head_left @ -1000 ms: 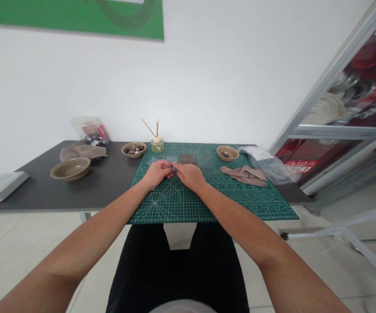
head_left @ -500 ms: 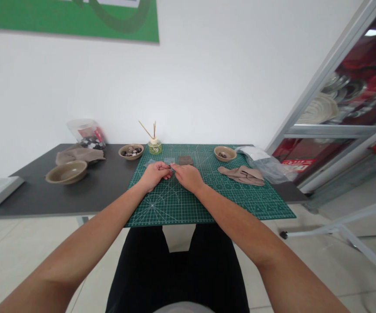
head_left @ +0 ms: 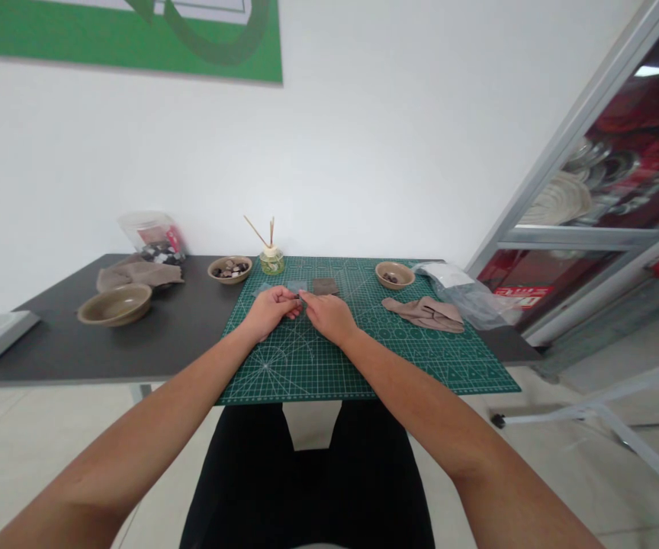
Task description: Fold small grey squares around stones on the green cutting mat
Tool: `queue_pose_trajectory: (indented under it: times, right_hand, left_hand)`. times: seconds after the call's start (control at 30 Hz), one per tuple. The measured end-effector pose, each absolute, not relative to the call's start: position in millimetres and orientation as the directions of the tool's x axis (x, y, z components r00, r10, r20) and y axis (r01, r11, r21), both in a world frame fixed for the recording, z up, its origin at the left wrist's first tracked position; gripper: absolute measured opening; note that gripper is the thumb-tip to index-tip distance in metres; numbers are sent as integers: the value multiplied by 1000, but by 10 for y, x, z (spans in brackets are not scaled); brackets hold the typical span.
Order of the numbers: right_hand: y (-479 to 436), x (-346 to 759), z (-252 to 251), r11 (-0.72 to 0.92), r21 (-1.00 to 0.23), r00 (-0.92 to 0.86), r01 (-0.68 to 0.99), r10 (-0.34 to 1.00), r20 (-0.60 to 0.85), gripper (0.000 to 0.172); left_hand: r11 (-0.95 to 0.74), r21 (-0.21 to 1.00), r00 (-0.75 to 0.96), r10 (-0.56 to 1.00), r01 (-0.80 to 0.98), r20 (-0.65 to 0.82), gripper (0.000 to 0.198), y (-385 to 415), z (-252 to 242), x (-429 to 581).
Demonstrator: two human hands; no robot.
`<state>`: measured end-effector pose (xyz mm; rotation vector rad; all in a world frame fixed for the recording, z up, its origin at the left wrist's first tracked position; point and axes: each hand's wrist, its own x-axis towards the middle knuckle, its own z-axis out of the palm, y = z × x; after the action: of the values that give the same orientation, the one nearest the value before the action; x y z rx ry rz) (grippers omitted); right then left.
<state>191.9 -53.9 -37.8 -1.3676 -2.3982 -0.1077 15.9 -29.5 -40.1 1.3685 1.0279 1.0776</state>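
Note:
Over the cutting mat [head_left: 284, 374], my left hand [head_left: 272, 309] and my right hand [head_left: 330, 314] meet at the fingertips. Between them is a small dark piece that looks like a stone [head_left: 299, 296], mostly covered by fingers. The left fingers pinch it; the right thumb and fingers press against it from the other side. Just beyond the hands lie grey sheets [head_left: 297, 286], partly hidden, and a brown square [head_left: 326, 286] that resembles sandpaper.
Bowls of stones stand at the back left [head_left: 229, 270] and back right [head_left: 395, 275]. A reed diffuser [head_left: 271, 259], a brown cloth [head_left: 425, 313] and a plastic bag [head_left: 467, 293] surround the work. Farther left are another bowl [head_left: 115, 305], a cloth [head_left: 135, 272] and a jar [head_left: 155, 235].
The view has tilted slightly upward, so the table sits a little lower in it. Both hands keep their place with the small dark stone; only the fingers have shifted slightly.

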Motion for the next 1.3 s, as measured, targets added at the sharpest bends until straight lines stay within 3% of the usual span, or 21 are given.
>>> queue_pose_trajectory:
  times: [0.23,0.6,0.87,1.3]
  right_hand:
    - [-551,1890,-350,566,-89,-504,820,786,358,44]
    - [-544,1891,-358,542,-127,-475,831,809,347,45]
    - [-519,1888,-395,607,-82,-539,791,753,376,46]
    - [-539,1891,-368,547,-104,-488,831,806,335,47]
  left_hand:
    - [-51,999,238,970,18,46,21,-292,-405,168]
    - [-36,999,264,963,-34,44,30,-283,-413,162]
    - [-162,976,223,967,148,127,11,-268,-432,144]
    - [-97,995,236,968,34,87,20,-313,-387,162]
